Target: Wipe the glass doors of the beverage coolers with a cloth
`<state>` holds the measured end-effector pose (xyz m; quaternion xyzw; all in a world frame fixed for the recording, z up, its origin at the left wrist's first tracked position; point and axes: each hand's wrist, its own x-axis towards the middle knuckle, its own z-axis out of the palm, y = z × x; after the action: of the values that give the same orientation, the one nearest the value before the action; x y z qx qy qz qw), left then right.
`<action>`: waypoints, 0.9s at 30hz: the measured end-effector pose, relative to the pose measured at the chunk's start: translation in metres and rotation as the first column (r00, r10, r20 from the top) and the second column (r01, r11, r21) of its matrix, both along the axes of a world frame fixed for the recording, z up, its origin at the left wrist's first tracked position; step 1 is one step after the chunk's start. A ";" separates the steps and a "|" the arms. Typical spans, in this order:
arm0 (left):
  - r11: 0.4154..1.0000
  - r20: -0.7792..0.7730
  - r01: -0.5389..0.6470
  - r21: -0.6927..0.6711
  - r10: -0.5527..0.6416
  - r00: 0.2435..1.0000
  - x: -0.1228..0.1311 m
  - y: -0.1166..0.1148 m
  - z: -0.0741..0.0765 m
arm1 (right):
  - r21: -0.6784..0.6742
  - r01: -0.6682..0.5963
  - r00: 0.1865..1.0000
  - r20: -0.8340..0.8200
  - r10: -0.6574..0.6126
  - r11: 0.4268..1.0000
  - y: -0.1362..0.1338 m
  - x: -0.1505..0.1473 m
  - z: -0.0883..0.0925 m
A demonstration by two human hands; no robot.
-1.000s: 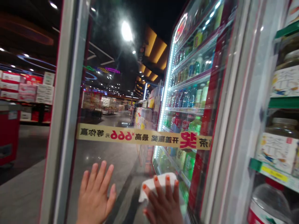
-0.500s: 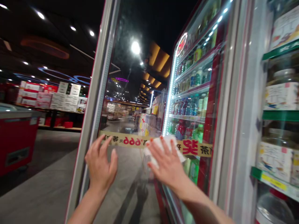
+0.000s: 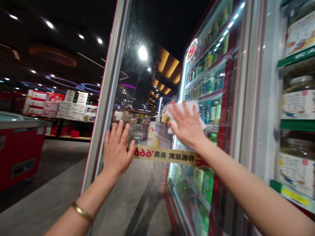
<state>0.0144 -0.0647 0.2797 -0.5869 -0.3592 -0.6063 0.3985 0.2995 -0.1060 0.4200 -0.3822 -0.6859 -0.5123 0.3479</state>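
Observation:
A glass door (image 3: 137, 98) in a metal frame (image 3: 105, 82) stands before me, with a yellow printed strip (image 3: 169, 155) across it, its lettering reversed. Under the spread fingers of my right hand (image 3: 187, 127) lies a white cloth (image 3: 200, 119), held flat against the glass above the strip; its exact material is hard to tell. My left hand (image 3: 116, 150) is open, fingers up, at the glass beside the frame and over the strip's left end. It holds nothing. A gold bangle (image 3: 83, 212) circles that wrist.
On the right, shelves with green edges (image 3: 297, 124) carry large labelled jars (image 3: 297, 101). A lit drinks cooler (image 3: 209, 95) with bottles shows through or in the glass. To the left are a red chest freezer (image 3: 22, 147) and stacked boxes (image 3: 71, 108).
My right hand has moved up the glass with the cloth, from the strip to above it. My left hand has shifted up and right, its fingers now straighter. The view has shifted slightly.

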 end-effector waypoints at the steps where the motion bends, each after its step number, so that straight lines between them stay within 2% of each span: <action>1: 1.000 0.022 0.007 0.003 -0.007 1.000 0.002 -0.002 0.005 | 0.024 0.037 0.975 -0.220 -0.031 0.999 0.000 0.009 0.023; 2: 1.000 0.056 0.025 0.010 -0.025 0.998 0.004 -0.004 0.013 | 0.052 0.066 0.920 -0.391 -0.041 0.996 0.001 0.010 0.043; 3: 0.998 0.093 0.056 0.023 -0.058 0.994 0.007 -0.006 0.023 | 0.075 0.079 0.879 -0.476 -0.034 0.994 0.003 0.002 0.057; 4: 0.994 0.130 0.098 0.048 -0.104 0.986 0.009 -0.007 0.034 | 0.092 0.069 0.884 -0.468 -0.018 0.993 0.005 -0.014 0.062; 5: 0.986 0.158 0.144 0.087 -0.156 0.975 0.012 -0.008 0.046 | 0.096 0.038 0.931 -0.364 0.000 0.995 0.007 -0.036 0.058; 6: 0.974 0.173 0.184 0.132 -0.205 0.963 0.013 -0.007 0.058 | 0.074 -0.010 0.987 -0.157 0.021 0.997 0.009 -0.059 0.048; 7: 0.962 0.173 0.212 0.174 -0.242 0.955 0.014 -0.006 0.069 | 0.028 -0.050 0.994 0.097 0.047 0.998 0.010 -0.080 0.036; 9: 0.945 0.152 0.234 0.228 -0.272 0.950 0.014 0.000 0.087 | -0.071 -0.064 0.875 0.476 0.090 0.995 0.009 -0.103 0.021; 10: 0.944 0.135 0.238 0.229 -0.273 0.952 0.013 0.003 0.092 | -0.093 -0.045 0.839 0.537 0.088 0.995 0.006 -0.102 0.025; 11: 0.945 0.113 0.244 0.216 -0.272 0.956 0.012 0.006 0.095 | -0.089 -0.017 0.859 0.508 0.060 0.996 0.003 -0.093 0.038; 12: 0.949 0.088 0.248 0.194 -0.269 0.959 0.011 0.010 0.096 | -0.067 0.015 0.913 0.408 0.014 0.998 -0.002 -0.079 0.059; 13: 0.953 0.062 0.249 0.171 -0.263 0.963 0.010 0.012 0.095 | -0.032 0.064 0.978 0.200 -0.056 0.997 -0.006 -0.062 0.084; 15: 0.962 0.022 0.232 0.143 -0.238 0.971 0.010 0.015 0.091 | 0.038 0.138 0.982 -0.134 -0.132 0.990 -0.011 -0.040 0.130; 16: 0.965 0.015 0.218 0.144 -0.222 0.975 0.010 0.015 0.089 | 0.073 0.165 0.952 -0.274 -0.139 0.984 -0.011 -0.039 0.145; 17: 0.967 0.019 0.205 0.153 -0.210 0.978 0.010 0.015 0.087 | 0.100 0.171 0.933 -0.337 -0.128 0.980 -0.009 -0.046 0.150; 18: 0.967 0.032 0.195 0.165 -0.203 0.979 0.011 0.014 0.086 | 0.119 0.154 0.941 -0.319 -0.109 0.981 -0.005 -0.060 0.146; 19: 0.965 0.049 0.191 0.181 -0.202 0.978 0.011 0.014 0.085 | 0.128 0.113 0.972 -0.221 -0.083 0.985 -0.001 -0.079 0.135; 20: 0.962 0.067 0.190 0.198 -0.207 0.976 0.010 0.013 0.085 | 0.107 0.055 0.998 -0.034 -0.052 0.993 0.004 -0.098 0.121; 21: 0.958 0.082 0.192 0.211 -0.213 0.974 0.010 0.013 0.085 | 0.078 -0.004 0.982 0.189 -0.011 0.997 0.008 -0.114 0.107; 22: 0.956 0.091 0.195 0.219 -0.219 0.972 0.009 0.013 0.085 | 0.032 -0.037 0.929 0.368 0.023 0.999 0.010 -0.125 0.098; 23: 0.955 0.094 0.198 0.223 -0.223 0.970 0.008 0.014 0.085 | -0.003 -0.040 0.888 0.459 0.037 0.999 0.012 -0.128 0.097; 24: 0.955 0.090 0.201 0.220 -0.225 0.970 0.008 0.014 0.085 | -0.015 -0.022 0.893 0.449 0.026 1.000 0.011 -0.122 0.103; 25: 0.956 0.085 0.205 0.211 -0.227 0.970 0.008 0.014 0.085 | -0.006 0.010 0.937 0.350 -0.008 1.000 0.009 -0.111 0.116; 27: 0.959 0.083 0.218 0.180 -0.236 0.968 0.009 0.014 0.085 | 0.046 0.088 0.996 -0.005 -0.088 0.995 0.002 -0.081 0.153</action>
<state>0.0233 -0.0504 0.3650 -0.5562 -0.2569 -0.7059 0.3555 0.2188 -0.1041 0.5733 -0.4046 -0.6559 -0.5423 0.3346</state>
